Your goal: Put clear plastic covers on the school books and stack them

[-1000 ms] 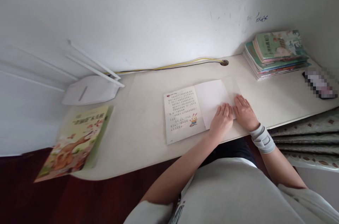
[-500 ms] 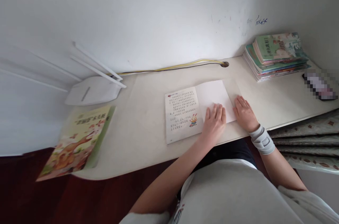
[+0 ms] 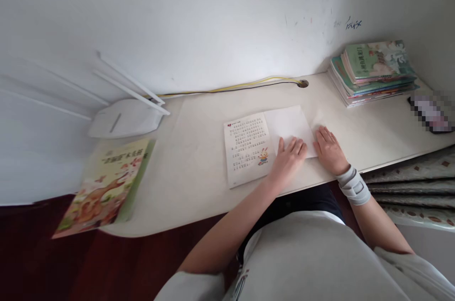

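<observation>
An open booklet (image 3: pixel 248 149) lies on the white desk in front of me. Its left page carries printed text and a small cartoon rabbit; the right page looks blank. My left hand (image 3: pixel 289 156) rests flat on the lower part of the blank page, fingers spread and thumb apart. Just past the page's right edge, my right hand (image 3: pixel 330 150) lies flat on the desk, its fingers stretched out. A grey wrist strap (image 3: pixel 353 186) wraps my right wrist.
A stack of books (image 3: pixel 373 73) stands at the back right, with a phone (image 3: pixel 430 114) beside it. On the left are a white router (image 3: pixel 126 118) with antennas and picture books (image 3: pixel 106 187) overhanging the desk edge. Cables (image 3: pixel 231 87) run along the wall to a hole.
My left hand's thumb has spread away from its fingers on the blank page. The booklet has tilted slightly. My right hand stays almost where it was; the view has shifted a little.
</observation>
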Demonstrator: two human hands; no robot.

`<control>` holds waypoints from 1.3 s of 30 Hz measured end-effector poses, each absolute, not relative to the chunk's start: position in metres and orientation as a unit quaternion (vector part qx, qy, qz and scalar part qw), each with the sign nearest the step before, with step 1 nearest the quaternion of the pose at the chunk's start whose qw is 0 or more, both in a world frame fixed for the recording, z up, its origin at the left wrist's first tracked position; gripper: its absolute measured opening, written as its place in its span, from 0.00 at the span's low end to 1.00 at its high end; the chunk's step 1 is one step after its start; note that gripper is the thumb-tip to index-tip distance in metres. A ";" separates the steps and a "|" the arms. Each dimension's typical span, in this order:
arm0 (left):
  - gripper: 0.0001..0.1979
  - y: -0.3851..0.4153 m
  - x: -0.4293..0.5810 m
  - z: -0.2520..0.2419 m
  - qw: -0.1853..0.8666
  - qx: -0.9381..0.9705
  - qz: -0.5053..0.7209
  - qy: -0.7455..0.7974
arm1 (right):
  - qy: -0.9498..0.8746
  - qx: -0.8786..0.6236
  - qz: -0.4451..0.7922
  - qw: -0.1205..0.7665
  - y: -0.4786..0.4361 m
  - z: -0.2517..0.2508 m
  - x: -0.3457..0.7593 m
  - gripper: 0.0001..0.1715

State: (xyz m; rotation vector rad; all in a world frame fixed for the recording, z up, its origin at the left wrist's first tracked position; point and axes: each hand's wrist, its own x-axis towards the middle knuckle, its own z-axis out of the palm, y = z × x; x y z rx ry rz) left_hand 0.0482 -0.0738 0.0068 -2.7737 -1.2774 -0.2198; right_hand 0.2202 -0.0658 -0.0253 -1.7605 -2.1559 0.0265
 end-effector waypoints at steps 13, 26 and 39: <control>0.17 -0.076 0.035 0.006 0.052 -0.934 -0.064 -0.348 | -0.767 -0.619 0.024 0.167 -0.066 -0.022 0.221 0.26; 0.18 -0.062 0.023 0.006 0.064 -0.950 -0.072 -0.298 | -0.783 -0.602 0.009 0.158 -0.066 -0.025 0.224 0.27; 0.16 -0.060 0.016 0.000 0.016 -0.957 -0.122 -0.263 | -0.791 -0.603 0.012 0.104 -0.059 -0.013 0.229 0.28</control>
